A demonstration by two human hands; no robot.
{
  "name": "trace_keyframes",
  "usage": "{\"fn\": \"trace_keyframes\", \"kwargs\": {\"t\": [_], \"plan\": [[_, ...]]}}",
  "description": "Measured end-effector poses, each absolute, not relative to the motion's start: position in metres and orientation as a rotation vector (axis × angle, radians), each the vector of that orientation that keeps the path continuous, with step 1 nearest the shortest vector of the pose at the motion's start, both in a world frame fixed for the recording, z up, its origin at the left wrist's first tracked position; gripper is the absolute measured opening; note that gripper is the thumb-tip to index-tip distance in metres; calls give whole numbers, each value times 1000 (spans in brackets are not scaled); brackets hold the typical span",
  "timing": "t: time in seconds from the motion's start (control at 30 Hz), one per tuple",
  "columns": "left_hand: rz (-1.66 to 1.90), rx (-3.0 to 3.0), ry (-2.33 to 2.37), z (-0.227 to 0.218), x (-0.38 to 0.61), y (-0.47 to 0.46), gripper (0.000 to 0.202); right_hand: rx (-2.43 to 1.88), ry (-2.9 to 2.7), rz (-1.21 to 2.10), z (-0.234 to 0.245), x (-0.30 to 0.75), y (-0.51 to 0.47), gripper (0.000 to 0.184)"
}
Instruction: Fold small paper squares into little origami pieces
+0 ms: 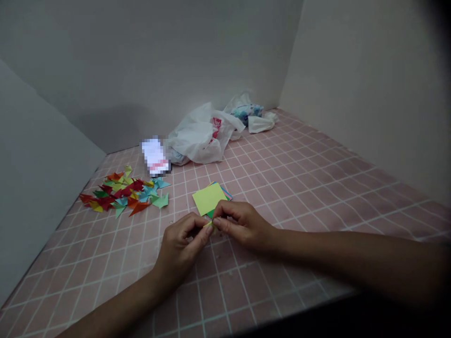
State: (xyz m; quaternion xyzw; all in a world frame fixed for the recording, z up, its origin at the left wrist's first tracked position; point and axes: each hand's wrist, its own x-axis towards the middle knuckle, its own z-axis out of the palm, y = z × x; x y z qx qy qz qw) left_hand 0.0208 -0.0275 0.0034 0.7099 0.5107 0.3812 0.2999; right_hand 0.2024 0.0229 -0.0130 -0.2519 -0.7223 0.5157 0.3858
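Note:
Between my two hands is a small folded piece of yellow paper (208, 224), mostly hidden by the fingers. My left hand (185, 237) pinches it from the left between thumb and index finger. From the right, my right hand (243, 225) closes thumb and fingertips on its other end, so the hands almost touch. Just beyond them lies a stack of square coloured paper (208, 198), yellow on top, with green, blue and pink edges peeking out. To the left spreads a pile of folded paper cranes (125, 190) in red, orange, yellow, green and light blue.
A phone (155, 157) with a lit, blurred screen stands behind the cranes. Beside it sits a crumpled white plastic bag (200, 134) with red print. Farther back are a blue patterned packet (246, 112) and a white bundle (261, 123). Walls enclose the pink checked tablecloth (317, 178).

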Motion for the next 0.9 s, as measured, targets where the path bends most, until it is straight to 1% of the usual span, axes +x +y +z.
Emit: {"fn": "trace_keyframes", "kwargs": {"t": [0.2, 0.4, 0.57, 0.73, 0.8, 0.9], "plan": [[895, 1559, 1309, 6, 20, -27, 22, -793, -1817, 1344, -8, 203, 22, 18], [864, 1366, 1253, 2, 16, -24, 33, -817, -1618, 1623, -9, 200, 28, 20], [858, 1346, 1280, 1, 18, -23, 25, -791, -1637, 1654, -11, 200, 27, 22], [868, 1330, 1230, -2, 15, -23, 27, -825, -1650, 1642, -10, 202, 28, 21], [903, 1345, 1220, -5, 12, -22, 26, -835, -1574, 1725, -11, 201, 30, 22], [1006, 1405, 1197, -8, 10, -21, 13, -804, -1392, 1920, -14, 200, 33, 22]]}}
